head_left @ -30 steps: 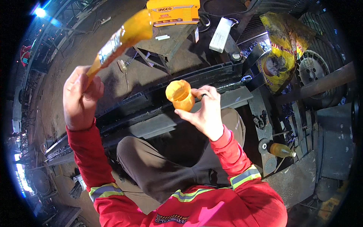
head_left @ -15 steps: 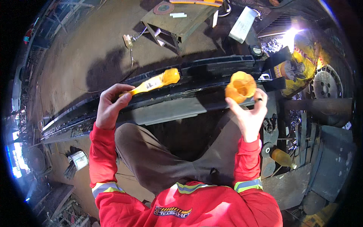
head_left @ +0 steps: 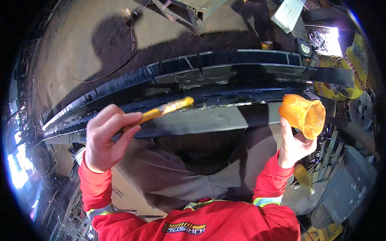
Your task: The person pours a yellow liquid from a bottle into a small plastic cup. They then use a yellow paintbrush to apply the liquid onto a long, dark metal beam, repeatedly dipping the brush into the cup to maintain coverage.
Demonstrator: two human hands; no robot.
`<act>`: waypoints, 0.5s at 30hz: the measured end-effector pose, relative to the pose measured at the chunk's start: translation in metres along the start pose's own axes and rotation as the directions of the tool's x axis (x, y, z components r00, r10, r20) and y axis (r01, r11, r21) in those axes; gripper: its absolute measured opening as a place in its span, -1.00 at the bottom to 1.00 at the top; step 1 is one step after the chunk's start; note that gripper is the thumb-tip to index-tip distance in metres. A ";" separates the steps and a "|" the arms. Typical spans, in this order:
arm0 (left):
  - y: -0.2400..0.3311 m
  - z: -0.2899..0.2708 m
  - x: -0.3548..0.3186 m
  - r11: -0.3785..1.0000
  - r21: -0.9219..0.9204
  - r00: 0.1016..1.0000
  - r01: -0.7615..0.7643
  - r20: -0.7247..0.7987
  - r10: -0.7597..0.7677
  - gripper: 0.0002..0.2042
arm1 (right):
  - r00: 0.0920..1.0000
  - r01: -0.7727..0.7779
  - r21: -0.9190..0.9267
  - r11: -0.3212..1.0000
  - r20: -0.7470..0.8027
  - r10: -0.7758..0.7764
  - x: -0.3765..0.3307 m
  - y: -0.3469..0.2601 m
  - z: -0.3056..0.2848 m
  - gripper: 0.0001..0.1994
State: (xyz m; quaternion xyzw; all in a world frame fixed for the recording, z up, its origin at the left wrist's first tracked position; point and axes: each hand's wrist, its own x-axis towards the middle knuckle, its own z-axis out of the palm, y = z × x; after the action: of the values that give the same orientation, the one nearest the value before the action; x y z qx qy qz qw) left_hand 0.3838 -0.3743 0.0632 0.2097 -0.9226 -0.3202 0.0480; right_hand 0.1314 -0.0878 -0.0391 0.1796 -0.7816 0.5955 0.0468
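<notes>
My left hand (head_left: 109, 138) is closed round the handle of a yellow paintbrush (head_left: 167, 108). Its paint-coated bristle end points right, over a long dark metal beam (head_left: 209, 76) that lies across in front of my knees. Off to the right, my right hand (head_left: 296, 148) grips an orange-yellow plastic cup (head_left: 299, 113), which looks like a cut-off container. The cup is tilted, with its mouth turned right and toward me. Brush and cup are well apart. How much paint the cup holds, I cannot tell.
A metal stand (head_left: 189, 18) and a white panel (head_left: 288, 15) are at the far side. Beyond the beam's right end lie a small yellow tin (head_left: 267, 45) and a yellow sack (head_left: 354, 64). A yellowish bottle (head_left: 304, 178) and metal plates (head_left: 345, 188) sit near my right arm.
The cup has moved right and tipped, its mouth turning rightward. My left hand has come lower and left, and the brush now shows its narrow edge. The whole view has shifted.
</notes>
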 end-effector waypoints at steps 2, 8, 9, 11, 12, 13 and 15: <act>-0.002 0.000 0.011 0.997 0.081 1.000 -0.011 0.001 0.011 -0.76 | 0.999 0.041 -0.030 0.999 0.025 -0.040 0.001 0.011 -0.003 -0.19; 0.023 0.001 0.029 0.969 0.128 0.965 -0.212 0.181 0.188 -0.74 | 0.998 0.055 -0.016 0.998 -0.011 -0.056 0.001 0.015 -0.004 -0.19; 0.023 0.001 0.030 0.973 0.145 0.975 -0.181 0.154 0.159 -0.74 | 0.998 0.068 -0.020 0.997 -0.012 -0.069 0.002 0.016 -0.005 -0.19; 0.018 0.001 0.032 0.978 0.174 0.990 -0.118 0.097 0.102 -0.75 | 0.996 0.085 -0.035 0.996 -0.007 -0.086 0.002 0.019 -0.007 -0.20; 0.015 0.002 0.031 0.975 0.187 0.987 -0.122 0.129 0.099 -0.76 | 0.996 0.093 -0.044 0.995 0.000 -0.093 0.003 0.020 -0.009 -0.20; 0.012 0.004 0.030 0.972 0.198 0.982 -0.126 0.161 0.095 -0.76 | 0.995 0.100 -0.053 0.994 0.008 -0.100 0.003 0.021 -0.009 -0.20; 0.013 0.010 0.026 0.975 0.187 0.974 -0.123 0.212 0.082 -0.76 | 0.999 0.037 -0.038 0.999 0.000 -0.037 0.000 0.021 -0.010 -0.19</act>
State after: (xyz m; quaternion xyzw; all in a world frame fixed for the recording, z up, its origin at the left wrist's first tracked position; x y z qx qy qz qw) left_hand 0.3534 -0.3704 0.0625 0.1315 -0.9596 -0.2433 -0.0512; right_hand 0.1229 -0.0739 -0.0551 0.1931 -0.7893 0.5796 0.0614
